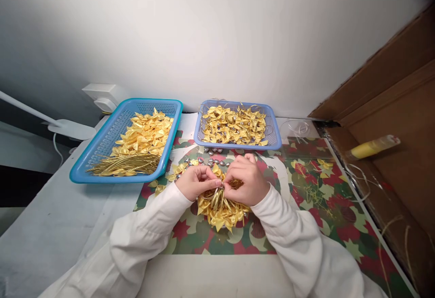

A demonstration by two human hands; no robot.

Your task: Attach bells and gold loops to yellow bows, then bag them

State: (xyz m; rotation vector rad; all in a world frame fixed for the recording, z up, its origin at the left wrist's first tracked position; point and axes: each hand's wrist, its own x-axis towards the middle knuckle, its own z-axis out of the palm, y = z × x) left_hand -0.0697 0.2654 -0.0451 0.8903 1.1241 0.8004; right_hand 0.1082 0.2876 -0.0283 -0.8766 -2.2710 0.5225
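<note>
My left hand and my right hand meet at the middle of the table mat. Thumbs and fingertips are pinched closed around a tiny shiny piece, mostly hidden by the fingers. Right below them fans a bunch of gold cords, surrounded by yellow satin bows. Small silver beads or bells lie in a loose row just beyond my hands. More yellow bows rest beside my left wrist.
A blue basket at left holds yellow bows and gold ties. The lilac basket behind my hands holds bows with silver pieces. On the right are cord scraps, a yellow tube and a cardboard wall. A white lamp arm reaches in from the left.
</note>
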